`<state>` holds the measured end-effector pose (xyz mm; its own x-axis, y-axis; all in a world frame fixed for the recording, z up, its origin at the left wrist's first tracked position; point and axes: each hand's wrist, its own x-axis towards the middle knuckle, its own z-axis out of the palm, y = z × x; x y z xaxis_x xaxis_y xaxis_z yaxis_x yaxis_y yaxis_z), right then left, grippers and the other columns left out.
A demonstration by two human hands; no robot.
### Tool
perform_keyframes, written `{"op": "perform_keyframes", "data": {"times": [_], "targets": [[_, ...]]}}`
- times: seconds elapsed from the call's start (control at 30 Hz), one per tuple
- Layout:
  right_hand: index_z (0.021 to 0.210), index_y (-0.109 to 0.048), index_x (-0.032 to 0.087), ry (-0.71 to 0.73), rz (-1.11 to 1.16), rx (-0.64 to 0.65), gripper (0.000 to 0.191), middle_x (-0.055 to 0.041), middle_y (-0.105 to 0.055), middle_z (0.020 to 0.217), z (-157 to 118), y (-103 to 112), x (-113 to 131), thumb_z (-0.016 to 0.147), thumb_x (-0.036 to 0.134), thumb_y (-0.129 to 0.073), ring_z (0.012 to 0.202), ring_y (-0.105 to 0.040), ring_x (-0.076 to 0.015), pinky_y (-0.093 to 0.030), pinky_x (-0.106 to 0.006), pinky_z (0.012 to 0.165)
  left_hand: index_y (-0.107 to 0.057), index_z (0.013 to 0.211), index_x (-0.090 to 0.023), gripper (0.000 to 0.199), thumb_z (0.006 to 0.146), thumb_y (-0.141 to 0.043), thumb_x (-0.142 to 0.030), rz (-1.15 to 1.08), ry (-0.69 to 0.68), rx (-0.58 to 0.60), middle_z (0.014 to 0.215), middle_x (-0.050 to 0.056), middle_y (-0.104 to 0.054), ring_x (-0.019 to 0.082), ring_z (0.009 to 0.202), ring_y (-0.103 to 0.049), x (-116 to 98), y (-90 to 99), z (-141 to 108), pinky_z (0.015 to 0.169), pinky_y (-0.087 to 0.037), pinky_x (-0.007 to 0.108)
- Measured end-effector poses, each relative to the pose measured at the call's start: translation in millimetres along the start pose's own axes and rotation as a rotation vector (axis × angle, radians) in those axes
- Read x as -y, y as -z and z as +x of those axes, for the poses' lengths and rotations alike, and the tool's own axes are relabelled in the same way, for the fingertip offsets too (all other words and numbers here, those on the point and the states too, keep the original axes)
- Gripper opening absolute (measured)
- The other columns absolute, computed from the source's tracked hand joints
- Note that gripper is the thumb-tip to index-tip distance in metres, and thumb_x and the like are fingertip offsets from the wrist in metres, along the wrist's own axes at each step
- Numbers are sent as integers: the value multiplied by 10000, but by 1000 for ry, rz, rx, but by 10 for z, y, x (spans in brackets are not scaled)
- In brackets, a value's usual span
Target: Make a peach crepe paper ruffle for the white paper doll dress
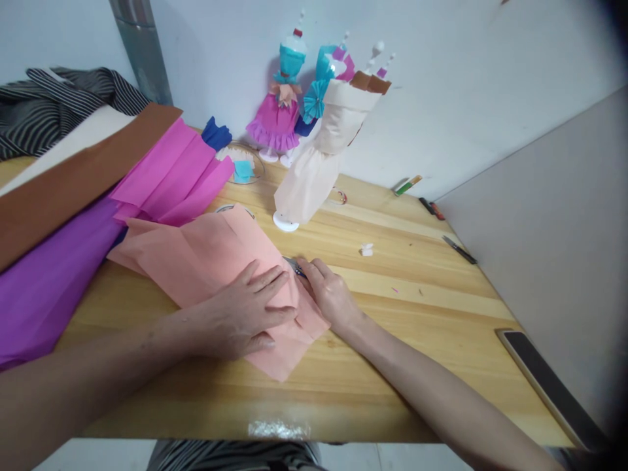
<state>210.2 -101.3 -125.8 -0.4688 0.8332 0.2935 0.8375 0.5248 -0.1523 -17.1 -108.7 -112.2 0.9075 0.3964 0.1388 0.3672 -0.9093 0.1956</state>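
A salmon-pink sheet of crepe paper (201,252) lies loosely folded on the wooden table. My left hand (245,311) rests flat on it with fingers spread. At the paper's right edge, my right hand (331,294) is closed round a slim metal tool with a dark part (295,267). Most of that tool is hidden by the fingers and paper, so I cannot tell its exact kind. Just behind the paper stands a figure in a cream paper dress (311,180) on a round white base.
Coloured paper sheets (73,261) are heaped at left beside a striped cloth (69,104). Decorated paper figures (277,121) stand by the wall. On the right lie a dark-handled knife (461,250), a green-and-yellow item (408,186) and a phone-like slab (544,379). White scraps (366,250) lie mid-table.
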Motion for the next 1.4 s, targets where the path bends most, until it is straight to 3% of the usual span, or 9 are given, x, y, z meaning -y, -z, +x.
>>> {"op": "perform_keyframes", "data": {"times": [0.1,0.43,0.83,1.13,1.4], "targets": [[1188,-547,117,-15,15,21,324,-103,-612,867,-4,15,-1,981,262,-344,695,-653,-185,-551,-283,598,-513,1263,-236,434,864,-523,-406,-4,0,1,1436,189,-413,375,1382,-258,-1,10,5,1040,-190,603],[1200,-534,101,-40,-9,82,337,-112,-613,890,69,38,37,979,282,-356,713,-657,-202,-549,-299,608,-497,1298,-235,477,858,-536,-414,-14,7,-8,1498,217,-304,399,1391,-232,-21,-9,-2,1038,-190,615],[1235,-528,145,-60,3,77,334,-107,-621,913,106,34,43,968,292,-392,720,-657,-198,-544,-303,613,-491,1305,-238,469,867,-529,-400,-20,5,17,1460,203,-381,385,1397,-228,-47,49,-1,1039,-204,609],[1187,-554,69,-57,-7,94,333,-123,-618,887,110,23,61,966,269,-406,730,-664,-217,-538,-303,622,-494,1300,-247,476,863,-524,-434,5,-14,-12,1450,212,-386,403,1386,-242,-33,-16,-12,1023,-218,605],[1245,-520,133,-27,-62,70,337,-97,-608,883,88,33,46,973,278,-383,683,-637,-185,-525,-283,578,-497,1291,-261,474,856,-535,-443,2,-17,-13,1396,185,-459,383,1384,-254,-62,-18,-28,1030,-222,593]]}}
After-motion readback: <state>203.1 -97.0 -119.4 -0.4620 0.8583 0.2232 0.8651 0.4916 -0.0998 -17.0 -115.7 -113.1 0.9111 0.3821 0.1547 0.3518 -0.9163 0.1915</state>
